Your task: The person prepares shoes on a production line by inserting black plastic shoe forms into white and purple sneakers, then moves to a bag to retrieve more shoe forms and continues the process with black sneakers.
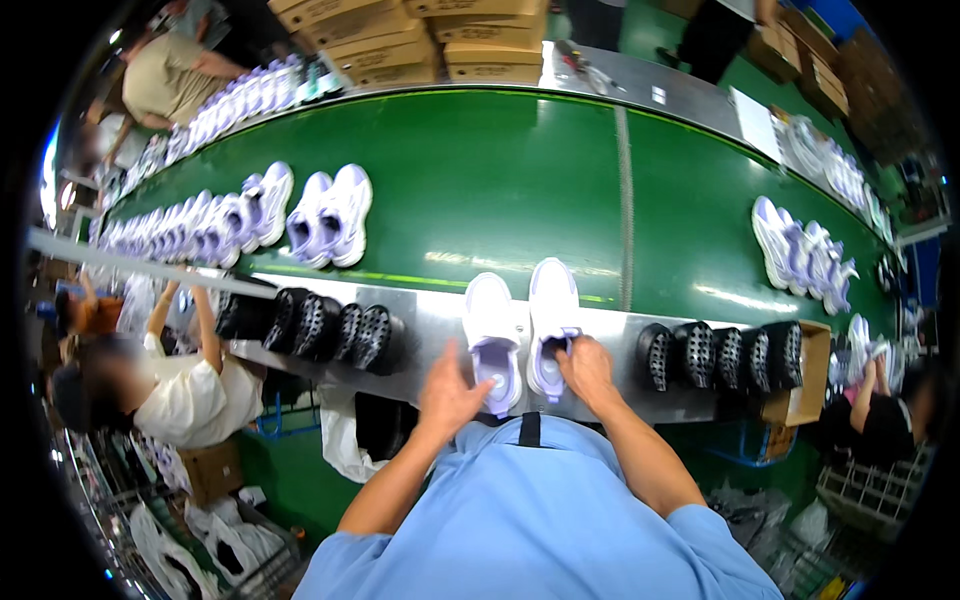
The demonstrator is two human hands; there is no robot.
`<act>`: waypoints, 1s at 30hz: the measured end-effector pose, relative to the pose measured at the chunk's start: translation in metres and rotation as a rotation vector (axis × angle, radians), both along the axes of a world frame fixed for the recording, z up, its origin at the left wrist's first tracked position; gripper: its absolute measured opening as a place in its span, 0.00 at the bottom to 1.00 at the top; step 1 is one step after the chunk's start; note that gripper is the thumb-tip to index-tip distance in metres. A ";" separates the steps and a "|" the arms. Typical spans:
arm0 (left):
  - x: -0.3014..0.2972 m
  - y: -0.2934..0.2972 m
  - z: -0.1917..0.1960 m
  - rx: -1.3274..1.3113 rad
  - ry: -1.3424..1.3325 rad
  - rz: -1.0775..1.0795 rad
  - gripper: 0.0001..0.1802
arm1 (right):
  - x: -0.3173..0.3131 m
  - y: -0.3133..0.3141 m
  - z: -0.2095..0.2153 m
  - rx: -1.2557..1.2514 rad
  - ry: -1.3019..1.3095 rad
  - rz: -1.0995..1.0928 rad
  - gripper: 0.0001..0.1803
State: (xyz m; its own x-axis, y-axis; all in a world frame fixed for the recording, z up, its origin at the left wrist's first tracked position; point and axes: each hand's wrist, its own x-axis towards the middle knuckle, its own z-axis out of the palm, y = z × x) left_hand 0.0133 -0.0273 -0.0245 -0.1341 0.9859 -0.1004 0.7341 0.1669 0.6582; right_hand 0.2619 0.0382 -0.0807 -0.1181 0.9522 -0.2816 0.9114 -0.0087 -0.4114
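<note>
Two white and lilac sneakers lie side by side before me, toes pointing away, across the metal ledge and the belt's near edge. At the left sneaker [488,310], my left hand [450,392] is beside the heel with fingers apart and the thumb stretched toward the collar. My right hand [588,372] has its fingers curled at the opening of the right sneaker [553,295], gripping the collar's right side. The fingertips inside that shoe are hidden.
Sneaker rows [230,220] stand on the green belt [480,170] at left, more sneakers [800,255] at right. Black dotted pieces [330,325] line the metal ledge [425,340] on both sides. Stacked boxes [385,45] stand beyond the belt. Co-workers sit left and right.
</note>
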 end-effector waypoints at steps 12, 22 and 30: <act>-0.125 -0.009 0.042 0.483 0.292 0.221 0.11 | 0.027 -0.043 0.118 -0.203 -0.073 0.018 0.24; -0.375 -0.047 -0.029 0.189 0.636 0.517 0.29 | -0.098 -0.044 0.137 -0.375 0.322 0.097 0.18; -0.216 -0.038 0.091 0.530 0.383 0.299 0.27 | -0.166 -0.047 0.118 -0.318 0.782 -0.181 0.23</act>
State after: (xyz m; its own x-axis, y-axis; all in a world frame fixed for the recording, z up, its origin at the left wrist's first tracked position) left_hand -0.2031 -0.0648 0.0663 -0.3362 0.8045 0.4897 0.9025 0.1265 0.4117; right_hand 0.0958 -0.0090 0.0377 -0.2438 0.8648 -0.4389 0.3407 -0.3474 -0.8736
